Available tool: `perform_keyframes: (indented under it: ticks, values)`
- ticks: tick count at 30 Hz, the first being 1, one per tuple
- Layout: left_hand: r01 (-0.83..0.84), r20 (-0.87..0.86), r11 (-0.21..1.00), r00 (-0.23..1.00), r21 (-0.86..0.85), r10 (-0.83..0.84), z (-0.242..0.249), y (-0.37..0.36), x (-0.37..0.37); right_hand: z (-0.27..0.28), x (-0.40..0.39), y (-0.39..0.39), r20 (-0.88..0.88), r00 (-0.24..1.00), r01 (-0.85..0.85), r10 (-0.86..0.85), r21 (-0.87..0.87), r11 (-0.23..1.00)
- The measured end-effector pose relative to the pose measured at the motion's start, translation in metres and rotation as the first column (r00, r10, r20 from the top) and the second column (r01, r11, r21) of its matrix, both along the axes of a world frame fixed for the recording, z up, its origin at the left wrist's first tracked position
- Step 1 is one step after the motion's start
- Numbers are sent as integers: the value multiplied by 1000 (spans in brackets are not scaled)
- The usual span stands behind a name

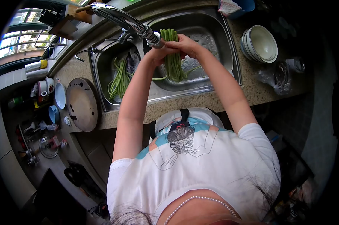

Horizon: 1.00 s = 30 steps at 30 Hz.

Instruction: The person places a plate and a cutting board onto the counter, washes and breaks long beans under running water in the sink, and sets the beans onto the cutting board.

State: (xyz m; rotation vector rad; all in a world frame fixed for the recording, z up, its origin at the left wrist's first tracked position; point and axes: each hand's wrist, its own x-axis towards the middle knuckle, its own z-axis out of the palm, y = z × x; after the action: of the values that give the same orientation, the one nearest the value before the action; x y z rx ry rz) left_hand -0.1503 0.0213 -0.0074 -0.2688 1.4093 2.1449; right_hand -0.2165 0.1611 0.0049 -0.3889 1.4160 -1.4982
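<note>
A thick bundle of long green beans (173, 65) is held upright over the right basin of the steel sink, beside the tap head. My left hand (160, 53) closes on it from the left, partly hidden under the tap. From the right, my right hand (188, 45) wraps round the same bundle, its fingers meeting those of the left. A few loose beans trail out near the bundle's lower end. More long beans (119, 80) lie in the left basin next to a clear plastic bag (132, 60).
The chrome tap (120, 18) arches over the sink (224, 56) close to my hands. Stacked bowls (263, 43) and a plastic bag (280, 78) sit on the right counter. At left, a round chopping board (82, 105) leans by the sink, with a knife block (70, 20) behind.
</note>
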Motion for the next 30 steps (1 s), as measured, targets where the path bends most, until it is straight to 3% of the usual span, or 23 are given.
perform_keyframes:
  ticks: [4,6,8,11,12,14,16,24,30]
  values:
    - [-66,54,996,997,56,63,5,-2,2,9,-4,-9,-90,996,-24,24,4,1000]
    - [-222,-33,975,975,0,221,11,6,8,13,-4,-8,-137,986,78,-97,-138,987]
    - [-210,-190,976,962,-60,196,-10,11,20,9,-13,-10,-77,950,261,-302,-329,907]
    - [-210,-68,963,977,-167,201,-29,14,24,8,-27,-4,114,912,401,-394,-451,798]
    - [-217,-127,957,972,-190,196,-35,19,24,17,-27,-2,108,916,392,-387,-449,803]
    - [-233,-187,950,963,-210,195,-37,25,25,38,-28,4,127,869,459,-478,-566,685]
    - [-165,-256,932,963,-323,82,-32,30,22,53,-35,12,186,815,534,-549,-609,586]
    - [-340,-314,901,915,-269,251,-55,63,40,98,-49,39,377,813,561,-444,-713,422]
    - [-401,-353,886,884,-233,307,-86,62,49,109,-64,56,480,858,511,-182,-761,400]
